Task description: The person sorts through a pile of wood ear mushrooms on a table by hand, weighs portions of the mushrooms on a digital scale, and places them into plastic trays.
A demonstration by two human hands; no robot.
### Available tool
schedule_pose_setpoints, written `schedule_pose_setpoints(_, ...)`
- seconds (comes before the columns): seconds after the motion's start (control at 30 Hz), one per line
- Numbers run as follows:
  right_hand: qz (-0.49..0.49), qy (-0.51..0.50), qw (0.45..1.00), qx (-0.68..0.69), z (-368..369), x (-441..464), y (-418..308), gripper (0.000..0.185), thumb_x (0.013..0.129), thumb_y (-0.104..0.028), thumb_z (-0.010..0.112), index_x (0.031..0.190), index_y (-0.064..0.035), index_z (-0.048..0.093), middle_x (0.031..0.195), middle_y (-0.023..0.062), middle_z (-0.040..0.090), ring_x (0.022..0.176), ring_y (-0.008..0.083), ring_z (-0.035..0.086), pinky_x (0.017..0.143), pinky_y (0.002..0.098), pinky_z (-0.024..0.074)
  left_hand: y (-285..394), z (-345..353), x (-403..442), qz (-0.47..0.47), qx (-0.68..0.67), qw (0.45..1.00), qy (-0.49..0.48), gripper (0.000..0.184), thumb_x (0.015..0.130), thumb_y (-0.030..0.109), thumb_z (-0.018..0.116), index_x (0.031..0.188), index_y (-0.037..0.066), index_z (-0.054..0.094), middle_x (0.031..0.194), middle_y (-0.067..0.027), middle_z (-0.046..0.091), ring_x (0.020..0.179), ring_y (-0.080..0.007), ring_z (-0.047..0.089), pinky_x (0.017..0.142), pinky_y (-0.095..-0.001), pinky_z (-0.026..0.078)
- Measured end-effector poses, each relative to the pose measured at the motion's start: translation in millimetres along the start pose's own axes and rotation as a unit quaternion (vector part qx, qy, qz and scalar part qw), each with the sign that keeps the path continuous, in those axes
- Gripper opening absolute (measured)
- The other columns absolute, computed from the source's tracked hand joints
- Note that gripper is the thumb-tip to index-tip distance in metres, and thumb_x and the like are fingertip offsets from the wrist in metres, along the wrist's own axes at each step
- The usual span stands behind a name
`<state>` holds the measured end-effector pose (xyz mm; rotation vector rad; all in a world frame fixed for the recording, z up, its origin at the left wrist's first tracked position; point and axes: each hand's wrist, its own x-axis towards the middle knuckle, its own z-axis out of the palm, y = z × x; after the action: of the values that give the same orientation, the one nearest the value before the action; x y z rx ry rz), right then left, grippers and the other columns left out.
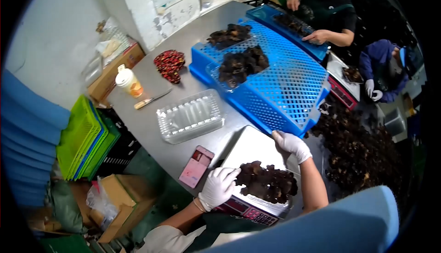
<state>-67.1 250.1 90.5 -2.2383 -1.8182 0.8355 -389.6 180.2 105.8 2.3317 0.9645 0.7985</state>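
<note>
A clear plastic tray of dark wood ear mushrooms [266, 182] rests on the white plate of a digital scale [250, 148]. My left hand [217, 188], in a white glove, has its bent fingers at the tray's left edge. Also gloved, my right hand [294, 146] has its fingers closed at the near corner of an upturned blue plastic basket [287, 81], just beyond the scale. Two more filled clear trays [243, 65] stand on that basket. Left of the scale lies an empty clear tray [190, 116].
A pink-screened phone [196, 166], a knife [153, 99], a cup [129, 81] and a red patterned cloth [170, 65] lie on the metal table. Loose mushrooms [363, 152] are heaped at right. Two co-workers [333, 12] work across the table. Green baskets [82, 138] are stacked at left.
</note>
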Motion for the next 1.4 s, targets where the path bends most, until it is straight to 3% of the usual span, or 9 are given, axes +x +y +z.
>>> schedule_pose_setpoints(0.1,0.059,-0.108,0.987,-0.099,-13,1,-19,0.078,0.098,-0.063,0.029,0.082,-0.0001,0.072,0.079,0.0232,0.068,0.084,0.0426,0.065,0.082,0.0453,0.0486,1,1,-4,-0.012,-0.005,1.000,0.002,0.038,0.080,0.009,0.062,0.117,0.005,0.064,0.110,-0.0097,0.061,0.101,-0.0295,0.055,0.090,-0.0402,0.044)
schedule_pose_setpoints(0.27,0.111,-0.060,0.989,-0.072,-11,-10,-23,0.075,0.097,-0.063,0.033,0.089,0.0020,0.070,0.086,0.0261,0.068,0.091,0.0431,0.065,0.083,0.0462,0.0482,0,3,-10,-0.013,-0.030,0.999,0.003,0.040,0.080,0.010,0.065,0.119,0.004,0.062,0.116,-0.0114,0.059,0.106,-0.0305,0.055,0.094,-0.0401,0.043)
schedule_pose_setpoints(0.47,-0.010,0.177,0.973,0.148,-15,-58,-14,0.037,0.096,-0.028,0.058,0.114,0.0034,0.065,0.103,0.0242,0.068,0.097,0.0353,0.067,0.086,0.0372,0.0502,-20,-20,-26,-0.066,-0.003,0.997,0.047,0.038,0.083,0.015,0.065,0.119,0.002,0.060,0.119,-0.0144,0.056,0.110,-0.0310,0.055,0.095,-0.0409,0.043)
schedule_pose_setpoints(0.67,0.025,0.218,0.931,0.292,-28,-135,-17,0.018,0.086,-0.007,0.065,0.100,0.0054,0.069,0.088,0.0114,0.071,0.083,0.0137,0.064,0.077,0.0273,0.0495,-89,-48,-58,-0.160,0.120,0.973,0.114,0.034,0.084,0.012,0.062,0.117,0.004,0.061,0.111,-0.0120,0.059,0.104,-0.0329,0.056,0.092,-0.0429,0.045)
schedule_pose_setpoints(0.8,0.001,0.195,0.940,0.281,-9,-178,-22,0.005,0.082,0.000,0.067,0.085,0.0045,0.067,0.081,0.0102,0.070,0.079,0.0140,0.064,0.075,0.0277,0.0498,-125,-48,-79,-0.208,0.123,0.966,0.089,0.035,0.085,0.013,0.062,0.118,0.004,0.060,0.110,-0.0129,0.060,0.103,-0.0333,0.056,0.092,-0.0425,0.045)
schedule_pose_setpoints(0.9,-0.034,0.157,0.962,0.222,10,-188,-20,0.008,0.080,0.003,0.068,0.088,0.0011,0.067,0.084,0.0108,0.069,0.081,0.0180,0.065,0.076,0.0276,0.0488,-141,-36,-84,-0.251,0.085,0.963,0.055,0.038,0.085,0.014,0.063,0.122,0.003,0.059,0.110,-0.0146,0.060,0.104,-0.0345,0.056,0.092,-0.0421,0.045)
schedule_pose_setpoints(1.1,-0.015,0.214,0.956,0.201,13,-199,-20,0.012,0.078,0.004,0.068,0.090,0.0000,0.068,0.075,0.0089,0.052,0.071,0.0216,0.054,0.066,0.0317,0.0444,-159,-24,-91,-0.279,0.025,0.960,-0.003,0.043,0.086,0.014,0.063,0.127,0.004,0.056,0.113,-0.0151,0.059,0.103,-0.0340,0.057,0.091,-0.0410,0.046)
schedule_pose_setpoints(1.27,-0.033,0.256,0.948,0.185,12,-204,-20,0.018,0.077,0.006,0.067,0.095,0.0005,0.066,0.077,0.0086,0.050,0.073,0.0212,0.052,0.068,0.0310,0.0434,-147,-37,-78,-0.333,-0.060,0.937,-0.087,0.047,0.085,0.011,0.062,0.130,0.002,0.054,0.113,-0.0156,0.058,0.105,-0.0345,0.057,0.093,-0.0387,0.046)
schedule_pose_setpoints(1.4,-0.035,0.269,0.945,0.181,12,-209,-15,0.018,0.081,0.007,0.062,0.099,0.0038,0.063,0.083,0.0092,0.053,0.077,0.0198,0.054,0.073,0.0294,0.0449,-155,-39,-86,-0.278,-0.027,0.953,-0.118,0.055,0.083,0.014,0.064,0.135,0.000,0.049,0.117,-0.0163,0.055,0.108,-0.0350,0.056,0.096,-0.0375,0.045)
